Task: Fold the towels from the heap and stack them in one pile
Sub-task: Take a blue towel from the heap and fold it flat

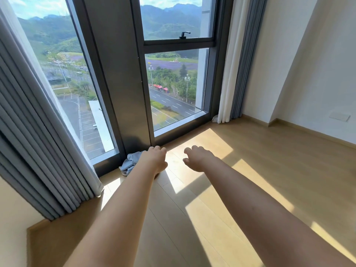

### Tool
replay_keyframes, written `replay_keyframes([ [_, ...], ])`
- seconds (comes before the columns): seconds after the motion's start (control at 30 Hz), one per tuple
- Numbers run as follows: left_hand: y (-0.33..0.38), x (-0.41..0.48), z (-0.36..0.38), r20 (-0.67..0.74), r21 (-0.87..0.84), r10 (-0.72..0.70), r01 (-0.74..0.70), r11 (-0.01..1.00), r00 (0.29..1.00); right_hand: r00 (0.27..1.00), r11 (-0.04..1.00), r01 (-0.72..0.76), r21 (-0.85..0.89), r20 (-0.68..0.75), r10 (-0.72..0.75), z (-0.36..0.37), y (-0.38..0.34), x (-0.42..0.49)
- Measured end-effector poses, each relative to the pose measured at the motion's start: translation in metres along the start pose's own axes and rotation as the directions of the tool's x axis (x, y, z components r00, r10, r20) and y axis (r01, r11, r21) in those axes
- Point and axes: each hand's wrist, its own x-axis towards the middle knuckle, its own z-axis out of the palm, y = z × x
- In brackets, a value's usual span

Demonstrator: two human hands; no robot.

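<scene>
A crumpled light-blue towel heap (130, 162) lies on the wooden floor against the window frame, partly hidden behind my left forearm. My left hand (155, 158) is stretched out just right of the heap, its fingers loosely curled, and holds nothing. About a hand's width further right, my right hand (197, 157) hovers over the sunlit floor. Its fingers are also loosely curled and it is empty. Neither hand touches the towels.
Tall floor-to-ceiling windows (173, 89) stand right behind the heap. Grey pleated curtains (38, 147) hang at the left, and a white and grey curtain (234, 64) hangs at the right. The wooden floor (250, 180) spreads to the right wall.
</scene>
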Motion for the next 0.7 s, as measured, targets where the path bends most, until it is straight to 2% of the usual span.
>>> replay_keyframes([
  [0.4,-0.055,0.14,0.01,0.048,-0.018,-0.025,0.026,0.999,0.999,0.998,0.999,0.025,-0.021,0.052,-0.024,-0.005,0.005,0.151],
  [0.7,-0.092,0.272,0.004,0.066,-0.06,-0.127,0.131,0.99,0.99,0.993,0.995,0.092,-0.037,0.078,-0.089,-0.03,0.026,0.294],
])
